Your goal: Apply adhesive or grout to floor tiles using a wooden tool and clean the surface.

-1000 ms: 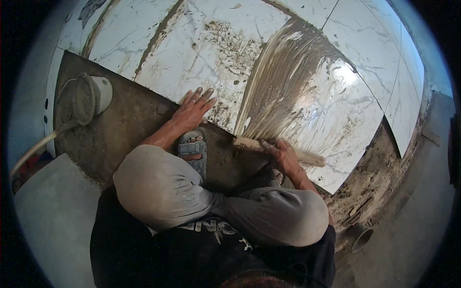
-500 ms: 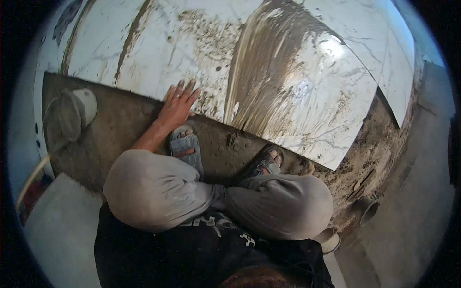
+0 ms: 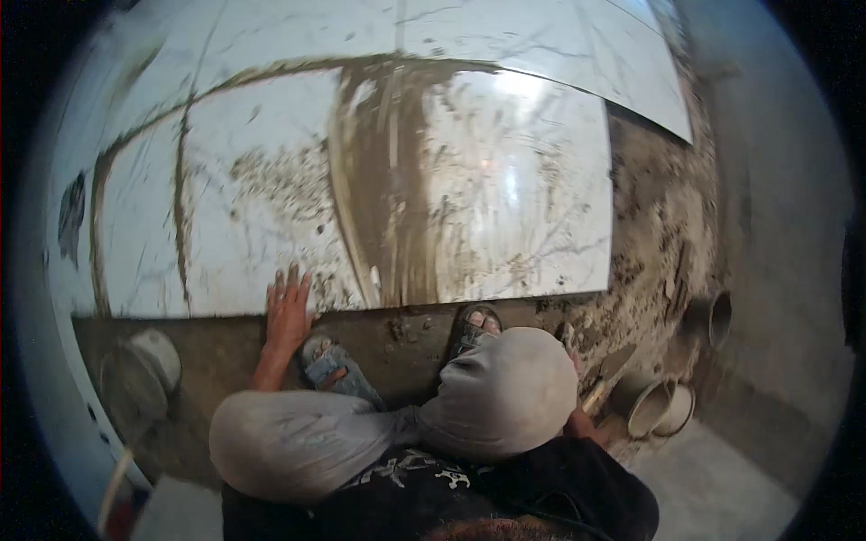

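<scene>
My left hand [image 3: 287, 307] lies open, fingers spread, on a mud-spotted white marble-patterned tile [image 3: 244, 225] at its near edge. To its right, brown slurry [image 3: 388, 180] streaks down the tiles, beside a glossy, partly smeared tile [image 3: 514, 198]. My right hand is hidden beside the right knee [image 3: 519, 388], with only reddish forearm skin [image 3: 586, 428] showing; I cannot tell what it holds. A pale wooden piece [image 3: 595, 392] shows near it.
A grey bucket [image 3: 158, 361] with a long pale handle nearby stands at left on dark subfloor [image 3: 415, 338]. At right are rough mortar [image 3: 658, 207], a dark pot [image 3: 717, 320] and two tilted containers [image 3: 645, 410]. A grey wall or slab [image 3: 776, 225] runs along the right.
My right hand, earlier gripping a wooden bar on the tile edge, has pulled back behind the right knee. My head has turned, so the tiles sit squarer in view. The left hand still rests there.
</scene>
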